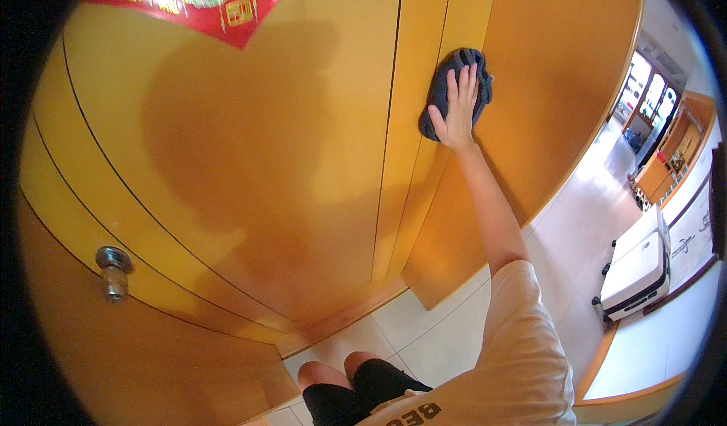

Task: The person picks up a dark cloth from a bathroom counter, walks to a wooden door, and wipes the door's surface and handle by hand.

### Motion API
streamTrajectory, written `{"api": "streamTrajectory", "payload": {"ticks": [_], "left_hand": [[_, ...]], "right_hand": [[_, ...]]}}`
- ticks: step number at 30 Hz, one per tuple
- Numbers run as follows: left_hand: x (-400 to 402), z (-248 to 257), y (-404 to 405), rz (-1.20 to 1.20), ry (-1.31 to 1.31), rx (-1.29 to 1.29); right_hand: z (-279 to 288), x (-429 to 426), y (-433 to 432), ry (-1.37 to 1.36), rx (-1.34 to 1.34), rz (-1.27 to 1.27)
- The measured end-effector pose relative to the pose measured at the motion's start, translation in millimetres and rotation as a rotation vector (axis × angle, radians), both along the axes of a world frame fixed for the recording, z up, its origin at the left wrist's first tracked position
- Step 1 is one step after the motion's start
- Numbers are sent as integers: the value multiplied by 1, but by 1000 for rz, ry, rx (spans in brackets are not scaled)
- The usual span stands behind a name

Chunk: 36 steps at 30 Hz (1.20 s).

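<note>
My right hand [457, 111], at the end of an outstretched arm, lies flat with fingers spread a little on a bunched dark grey cloth [440, 94]. It presses the cloth against the wooden door frame [420, 85], at the right of a yellow-brown wooden door [272, 142]. My left hand is out of view. On the door's left side is a round metal doorknob [113, 261]. A red and gold paper decoration [241, 20] hangs at the top of the door.
A wooden panel [545, 85] curves beside the frame. Pale floor tiles [448, 335] lie below, by my knees. At the right, a white suitcase [636, 278] with dark wheels stands near a low white wall [664, 346]. Farther back are a wooden cabinet and bright windows.
</note>
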<state>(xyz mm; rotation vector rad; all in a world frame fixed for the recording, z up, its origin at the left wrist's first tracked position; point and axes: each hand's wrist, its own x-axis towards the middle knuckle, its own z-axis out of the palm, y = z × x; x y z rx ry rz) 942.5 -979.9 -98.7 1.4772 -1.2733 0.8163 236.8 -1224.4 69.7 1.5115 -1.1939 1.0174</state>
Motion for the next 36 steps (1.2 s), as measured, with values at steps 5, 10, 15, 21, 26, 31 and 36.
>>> {"api": "streamTrajectory", "payload": {"ticks": [5, 10, 15, 21, 26, 31, 36], "left_hand": [[-1, 26, -3, 3, 6, 43], [1, 50, -5, 14, 35, 85], [10, 62, 1, 54, 89, 165], [-3, 98, 9, 112, 42, 165], [6, 116, 19, 177, 122, 291], [-5, 128, 20, 166, 229, 302], [-12, 137, 26, 37, 375, 317]], "right_hand": [[93, 14, -3, -76, -18, -6], [181, 29, -1, -120, -40, 23], [260, 44, -7, -158, -76, 11], [321, 48, -1, -221, -54, -2], [333, 60, 1, -309, -25, -22], [329, 80, 3, -401, -8, -12], [296, 116, -4, -488, 1, 12]]}}
